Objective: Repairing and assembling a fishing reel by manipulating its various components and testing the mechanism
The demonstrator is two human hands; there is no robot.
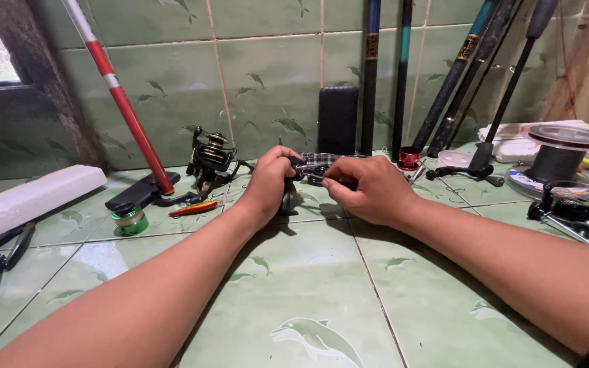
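Note:
My left hand and my right hand meet over the green tiled floor, both closed on a dark fishing reel held between them. The left hand wraps the reel's left side and its lower part; most of the reel is hidden by the fingers. My right hand pinches the reel's right side with thumb and fingers. A checkered cloth lies just behind the hands.
A second black spinning reel stands at the left beside a red-and-white rod. A green spool, an orange lure and a white box lie left. Rods lean on the wall; a line spool and another reel sit right.

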